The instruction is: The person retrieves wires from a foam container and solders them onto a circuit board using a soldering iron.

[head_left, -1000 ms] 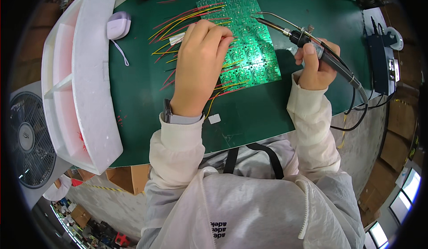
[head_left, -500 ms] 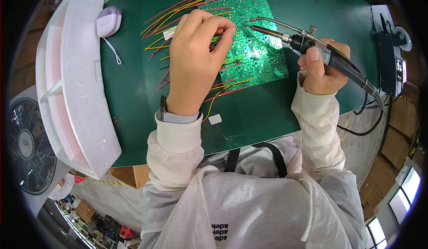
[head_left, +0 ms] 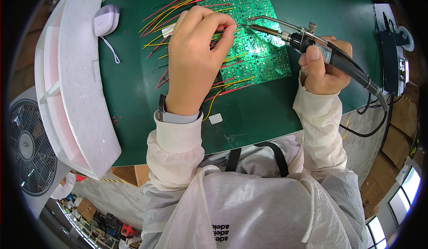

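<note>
My left hand (head_left: 196, 55) is closed in a pinch over the green circuit board panel (head_left: 263, 66). Between its thumb and index fingertips is a thin wire, which looks red and is mostly hidden by the fingers. My right hand (head_left: 327, 68) grips a soldering iron (head_left: 296, 40) with a thin metal feed tube (head_left: 278, 21) clamped along it. The iron's tip and the tube's end meet over the panel, just right of my left fingertips. Several red, yellow and black wires (head_left: 171, 12) stick out from the panel's left side, some passing under my left hand.
A white foam tray (head_left: 84, 84) with compartments stands along the left side of the green tabletop (head_left: 133, 111). Beside it lies a lilac case (head_left: 106, 20) with a strap. A small white square (head_left: 215, 118) is near the front edge. A dark box-shaped device (head_left: 391, 61) stands far right.
The whole view has shifted slightly. Both hands keep nearly the same pose, and the soldering iron's tip stays at about the same place on the panel.
</note>
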### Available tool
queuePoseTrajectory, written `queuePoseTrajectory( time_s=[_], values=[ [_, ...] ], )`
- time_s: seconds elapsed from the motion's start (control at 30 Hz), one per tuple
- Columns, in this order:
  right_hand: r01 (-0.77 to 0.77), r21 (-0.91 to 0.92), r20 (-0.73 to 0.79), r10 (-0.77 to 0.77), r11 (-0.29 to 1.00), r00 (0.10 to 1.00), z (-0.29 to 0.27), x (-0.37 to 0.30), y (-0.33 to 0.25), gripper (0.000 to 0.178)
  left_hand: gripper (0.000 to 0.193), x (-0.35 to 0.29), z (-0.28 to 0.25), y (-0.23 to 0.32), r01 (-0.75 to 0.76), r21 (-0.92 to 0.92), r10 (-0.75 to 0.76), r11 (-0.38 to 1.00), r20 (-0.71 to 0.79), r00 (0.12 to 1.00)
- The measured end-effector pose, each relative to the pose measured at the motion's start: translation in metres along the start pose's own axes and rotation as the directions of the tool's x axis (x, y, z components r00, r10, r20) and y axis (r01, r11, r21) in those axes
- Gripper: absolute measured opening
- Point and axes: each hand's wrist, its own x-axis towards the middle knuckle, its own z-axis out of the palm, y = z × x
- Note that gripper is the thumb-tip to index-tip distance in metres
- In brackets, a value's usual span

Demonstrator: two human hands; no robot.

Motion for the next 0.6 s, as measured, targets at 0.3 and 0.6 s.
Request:
queuePoseTrajectory(
  time_s=[0.3, 0.6],
  values=[
    [0.003, 0.031, 0.000, -0.002, 1.000, 1.000, 0.0013, -0.0001, -0.0004, 0.023, 0.011, -0.0005, 0.0006, -0.0001, -0.061, 0.068, 0.062, 0.996, -0.014, 0.998],
    [-0.004, -0.013, 0.019, 0.004, 1.000, 1.000, 0.0007, -0.0022, -0.0042, 0.026, 0.014, 0.0005, 0.0015, -0.0006, -0.112, 0.101, 0.116, 0.989, -0.030, 0.993]
  ],
)
